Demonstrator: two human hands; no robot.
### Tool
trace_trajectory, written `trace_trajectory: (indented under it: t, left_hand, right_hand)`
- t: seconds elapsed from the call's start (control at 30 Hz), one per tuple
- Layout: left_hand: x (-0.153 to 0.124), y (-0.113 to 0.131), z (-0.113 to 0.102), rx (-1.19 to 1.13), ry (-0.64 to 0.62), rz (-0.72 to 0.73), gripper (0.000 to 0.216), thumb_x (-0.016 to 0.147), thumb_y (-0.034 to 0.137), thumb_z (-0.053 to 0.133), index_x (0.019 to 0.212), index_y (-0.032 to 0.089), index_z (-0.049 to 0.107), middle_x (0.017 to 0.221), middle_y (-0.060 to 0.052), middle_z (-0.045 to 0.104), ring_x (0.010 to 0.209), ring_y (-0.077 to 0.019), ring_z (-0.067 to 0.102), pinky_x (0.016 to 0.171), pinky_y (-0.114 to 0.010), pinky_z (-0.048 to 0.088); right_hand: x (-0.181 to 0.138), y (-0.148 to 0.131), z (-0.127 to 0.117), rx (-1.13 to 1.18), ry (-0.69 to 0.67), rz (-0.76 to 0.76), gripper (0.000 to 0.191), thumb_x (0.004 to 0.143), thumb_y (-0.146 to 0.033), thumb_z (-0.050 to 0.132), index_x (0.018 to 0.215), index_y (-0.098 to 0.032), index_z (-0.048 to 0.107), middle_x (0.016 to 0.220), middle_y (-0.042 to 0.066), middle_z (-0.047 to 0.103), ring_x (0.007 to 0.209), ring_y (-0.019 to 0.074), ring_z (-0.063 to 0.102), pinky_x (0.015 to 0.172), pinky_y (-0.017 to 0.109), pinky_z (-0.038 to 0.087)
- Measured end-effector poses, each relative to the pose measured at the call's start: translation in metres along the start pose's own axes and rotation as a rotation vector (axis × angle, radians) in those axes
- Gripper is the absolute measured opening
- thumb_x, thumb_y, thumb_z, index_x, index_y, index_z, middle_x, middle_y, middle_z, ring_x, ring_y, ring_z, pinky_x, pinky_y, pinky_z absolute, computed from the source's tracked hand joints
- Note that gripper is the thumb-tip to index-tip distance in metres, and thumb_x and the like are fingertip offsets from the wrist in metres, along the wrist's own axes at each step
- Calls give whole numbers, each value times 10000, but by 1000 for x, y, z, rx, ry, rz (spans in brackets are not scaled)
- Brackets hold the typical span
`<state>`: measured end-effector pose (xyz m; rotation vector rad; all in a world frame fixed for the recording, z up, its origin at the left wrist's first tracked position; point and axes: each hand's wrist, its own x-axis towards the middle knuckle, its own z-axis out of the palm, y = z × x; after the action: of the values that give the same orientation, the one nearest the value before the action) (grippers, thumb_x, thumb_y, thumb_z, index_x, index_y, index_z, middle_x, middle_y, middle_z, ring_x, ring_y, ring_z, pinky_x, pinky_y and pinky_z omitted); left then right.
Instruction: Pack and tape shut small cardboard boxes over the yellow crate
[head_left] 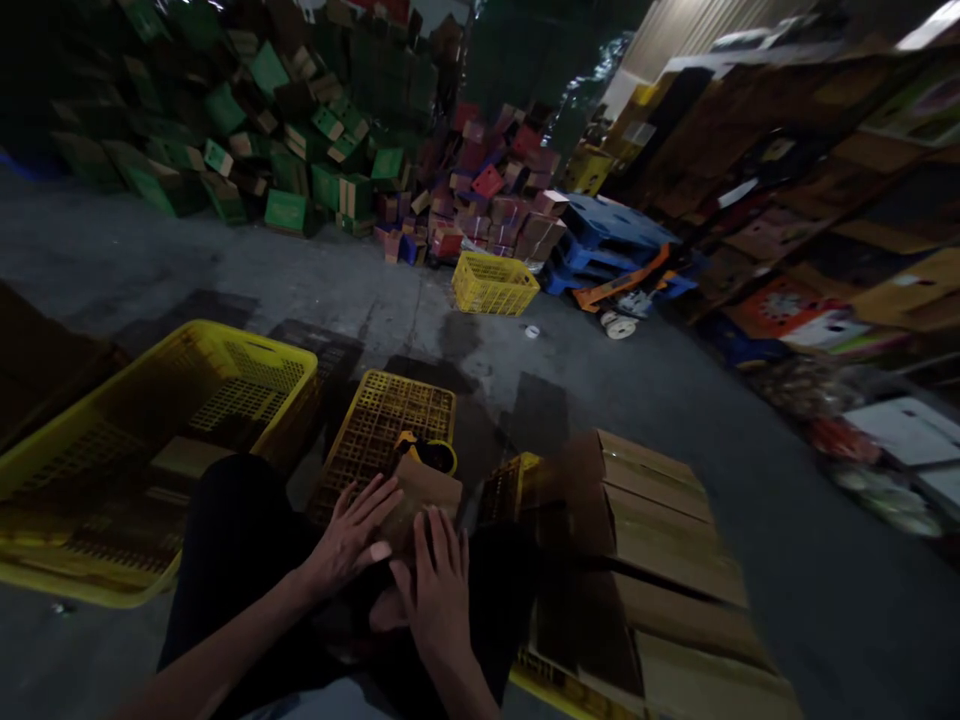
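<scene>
A small brown cardboard box [429, 484] sits between my knees, its near part hidden by my hands. Flat across its left side lies my left hand [351, 535], fingers stretched out. My right hand [439, 575] rests on the near right side, fingers also straight. Neither hand is closed around anything. Just beyond the box, a yellow and black tape dispenser [431, 454] lies on an upturned yellow plastic crate [375, 410]. To my right, several flat-folded cardboard boxes [667, 520] are stacked in a yellow crate [536, 680].
A large yellow basket [289, 365] holding some cardboard stands at my left. Further off are another yellow crate [495, 285], blue pallets [615, 225] and an orange pallet jack [626, 280]. Green boxes [287, 211] pile up behind; loaded shelving [810, 230] lines the right.
</scene>
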<state>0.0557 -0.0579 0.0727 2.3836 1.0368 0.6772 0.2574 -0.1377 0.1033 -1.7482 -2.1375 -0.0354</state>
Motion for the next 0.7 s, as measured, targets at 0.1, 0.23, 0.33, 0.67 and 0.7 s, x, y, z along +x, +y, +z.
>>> trace_trajectory:
  t: [0.1, 0.23, 0.33, 0.67, 0.7]
  left_hand:
    - [-2, -2, 3, -53, -2, -19, 594, 1049, 554, 346, 1602, 350, 269, 1667, -53, 285, 1553, -296, 183, 1233, -527, 114]
    - [-4, -3, 3, -140, 11, -43, 554, 1069, 535, 219, 1588, 360, 303, 1674, -28, 269, 1560, -283, 155, 1235, -552, 113]
    - [-6, -2, 2, -169, 38, -53, 550, 1080, 474, 166, 1595, 331, 294, 1677, -30, 261, 1565, -273, 136, 1239, -553, 111]
    - [-2, 2, 3, 72, 90, 39, 509, 1058, 283, 325, 1563, 328, 377, 1630, -18, 372, 1555, -250, 188, 1247, -528, 44]
    - [-1, 3, 2, 80, 99, 40, 509, 1058, 276, 320, 1561, 328, 379, 1626, -16, 378, 1554, -246, 193, 1248, -529, 41]
  right_hand:
    - [8, -17, 4, 39, 15, 50, 552, 993, -381, 537, 1517, -232, 451, 1480, 135, 545, 1377, 346, 472, 1139, 597, 387]
    - [22, -39, 1, 96, 17, 106, 443, 1001, -267, 459, 1435, -265, 545, 1392, 91, 608, 1291, 316, 519, 1144, 610, 372]
    - [27, -48, -5, 116, 9, 129, 427, 999, -280, 464, 1411, -249, 570, 1378, 93, 614, 1281, 314, 515, 1137, 592, 385]
    - [-24, -7, -23, 24, 44, 195, 441, 1027, -248, 445, 1460, -264, 523, 1413, 76, 594, 1303, 274, 515, 1109, 520, 434]
    - [-29, -4, -24, 38, 47, 210, 437, 1031, -252, 440, 1460, -263, 524, 1420, 76, 591, 1311, 272, 515, 1102, 511, 447]
